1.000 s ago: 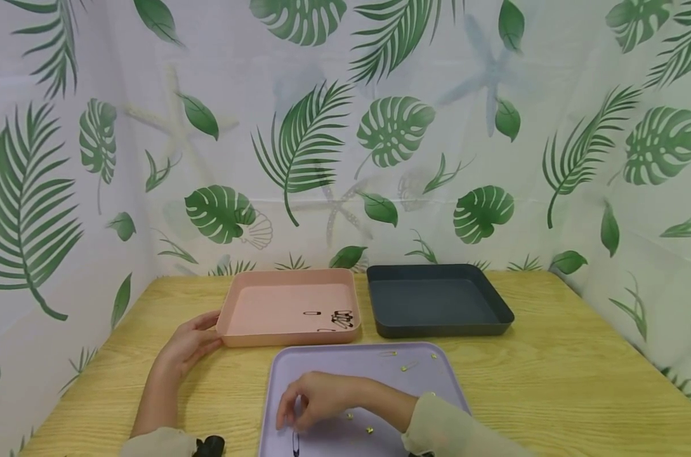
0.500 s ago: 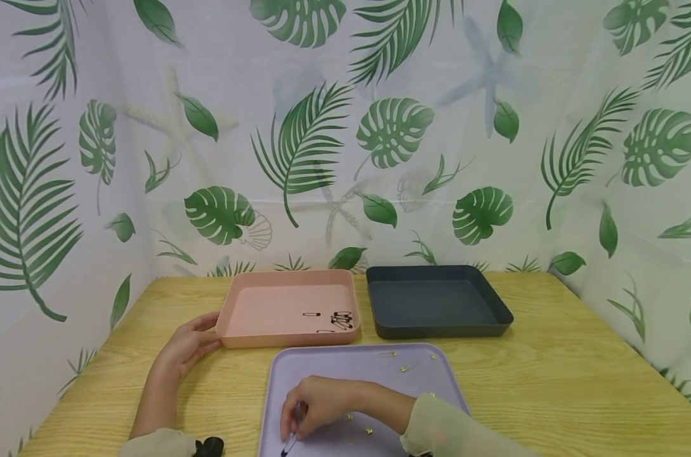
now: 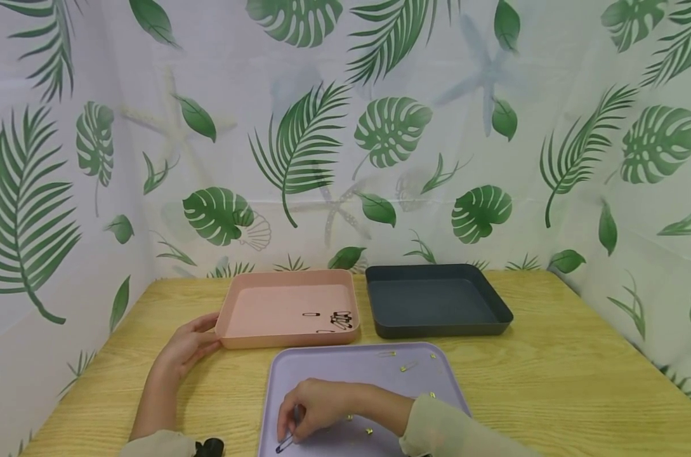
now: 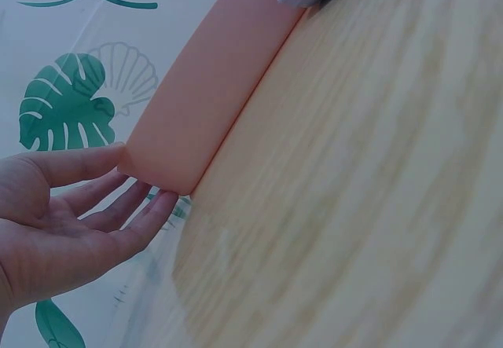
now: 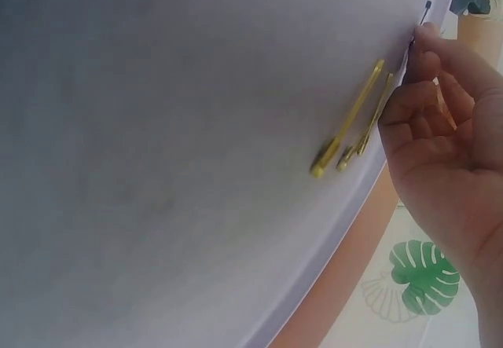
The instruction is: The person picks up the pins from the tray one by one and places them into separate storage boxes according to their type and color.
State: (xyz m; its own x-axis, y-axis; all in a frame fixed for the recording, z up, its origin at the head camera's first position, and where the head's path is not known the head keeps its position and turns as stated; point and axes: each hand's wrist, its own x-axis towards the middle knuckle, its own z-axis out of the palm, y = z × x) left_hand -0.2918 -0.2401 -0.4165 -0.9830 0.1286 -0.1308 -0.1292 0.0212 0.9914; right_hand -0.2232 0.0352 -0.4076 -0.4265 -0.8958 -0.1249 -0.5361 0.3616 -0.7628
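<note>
Over the purple tray [image 3: 316, 363], my right hand [image 3: 319, 406] pinches a black safety pin [image 3: 284, 443] between thumb and fingertips; the pin slants, its dark end pointing toward the near left. In the right wrist view the pin's tip [image 5: 427, 5] shows past the fingers, and two gold safety pins [image 5: 350, 120] lie near that hand. My left hand [image 3: 188, 343] touches the left corner of the pink tray [image 3: 271, 308]. Its fingers are extended at the corner in the left wrist view, with the thumb [image 4: 86, 163] against the tray's wall.
Several black safety pins [image 3: 341, 319] lie in the pink tray, mostly at its right side. A dark blue tray [image 3: 436, 301] stands to its right. More gold safety pins [image 3: 408, 367] are scattered on the purple tray. A leaf-patterned cloth [image 3: 334, 158] hangs behind the wooden table [image 3: 551, 381].
One second ago the black pin lay on the purple tray below my right fingers. The fingers have come down and now pinch it, and it has turned slantwise. My left hand has stayed put.
</note>
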